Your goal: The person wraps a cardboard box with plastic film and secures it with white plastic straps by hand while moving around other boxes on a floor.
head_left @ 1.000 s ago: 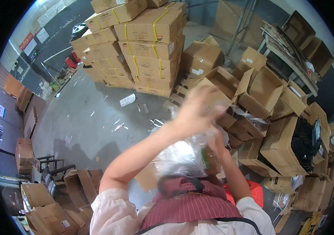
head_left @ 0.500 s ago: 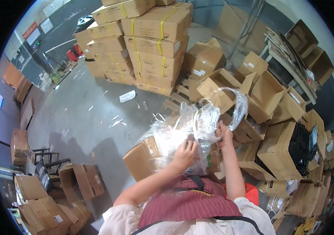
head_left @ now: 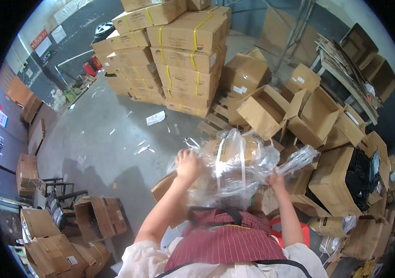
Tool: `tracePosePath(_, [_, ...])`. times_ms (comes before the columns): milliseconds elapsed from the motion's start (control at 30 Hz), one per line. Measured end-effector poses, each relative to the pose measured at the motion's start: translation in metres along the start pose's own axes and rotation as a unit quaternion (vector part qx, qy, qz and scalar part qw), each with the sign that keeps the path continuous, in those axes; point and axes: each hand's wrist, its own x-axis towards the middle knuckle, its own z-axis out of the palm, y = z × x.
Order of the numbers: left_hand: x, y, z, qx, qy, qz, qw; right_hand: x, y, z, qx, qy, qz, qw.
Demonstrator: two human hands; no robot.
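Observation:
In front of me stands a cardboard box bundle [head_left: 234, 150] wound in clear plastic wrap [head_left: 207, 185], with white straps running over it. My right hand [head_left: 276, 179] is closed on a bunched part of the wrap, and a twisted tail of film sticks out beyond it to the right. At the bundle's left side my left hand [head_left: 189, 166] has its fingers curled at the edge of the film; it is slightly blurred. Below that hand, a plain brown carton [head_left: 162, 185] shows partly behind my forearm.
Strapped cartons [head_left: 186, 55] are stacked high at the back. Open boxes [head_left: 315, 116] crowd the right side, with a wooden pallet [head_left: 216, 123] between. A dark metal stool [head_left: 58, 204] and more open cartons [head_left: 100, 217] stand at left. Paper scraps [head_left: 156, 117] litter the floor.
My left hand has moved from the middle of the bundle to its left side. My right hand is slightly lower and farther right, and the loose film tail has swung down to the right.

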Motion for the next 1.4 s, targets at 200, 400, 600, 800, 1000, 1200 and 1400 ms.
tracePosePath(200, [-0.02,-0.026,0.008,0.044,-0.085,-0.045,0.994,0.009,0.008,-0.041,-0.341,-0.007,-0.134,0.93])
tracePosePath(400, [0.018,-0.014,0.006,-0.019,0.02,0.021,0.999,-0.063,0.046,-0.09,-0.414,0.049,-0.206,0.885])
tracePosePath(600, [0.026,-0.028,0.001,-0.121,-0.055,0.025,0.991,-0.059,-0.011,-0.042,-0.187,0.019,0.2,0.962])
tracePosePath(800, [0.056,0.02,-0.027,-0.046,-0.305,0.258,0.916,-0.049,-0.031,-0.034,-0.279,-0.095,0.1,0.95])
tracePosePath(1000, [0.021,0.044,-0.03,0.039,-0.231,0.297,0.926,-0.059,-0.007,-0.062,-0.295,-0.101,0.033,0.949])
tracePosePath(1200, [-0.026,0.06,-0.047,-0.045,-0.119,0.235,0.964,-0.08,-0.052,-0.038,-0.134,-0.021,0.246,0.96])
tracePosePath(1400, [-0.032,0.06,-0.031,-0.036,-0.19,0.124,0.973,-0.051,-0.106,-0.058,0.276,0.003,0.068,0.959])
